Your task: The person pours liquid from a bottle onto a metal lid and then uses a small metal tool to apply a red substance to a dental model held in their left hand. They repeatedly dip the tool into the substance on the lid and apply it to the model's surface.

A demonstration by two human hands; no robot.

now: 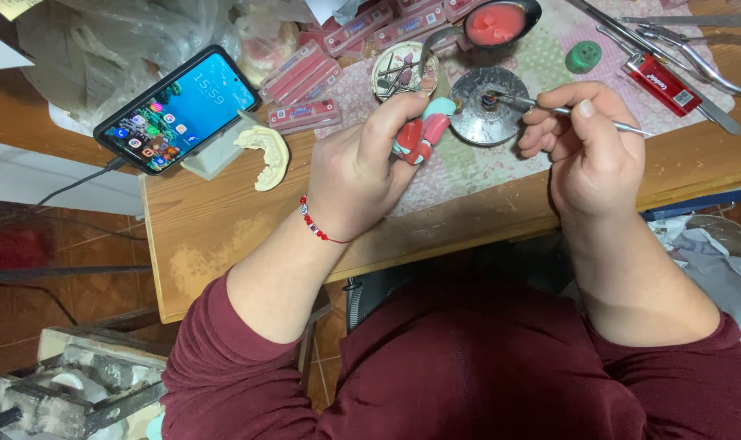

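My left hand (pixel 362 167) grips a dental model (pixel 423 134) of teal plaster with red wax on it, held above the wooden table (pixel 216 220). My right hand (pixel 586 143) pinches a thin metal instrument (pixel 550 107); its tip rests at the small burner (pixel 486 106), a round metal disc with a dark centre. The model sits just left of the burner. A red bead bracelet circles my left wrist.
A phone (pixel 177 110) with a lit screen leans on a stand at the left, a cream plaster cast (pixel 264 155) beside it. Red wax boxes (pixel 305 77), a spoon of red wax (pixel 497 23), a red lighter (pixel 662 83), pliers (pixel 696 53) and a green cap (pixel 583 55) lie behind.
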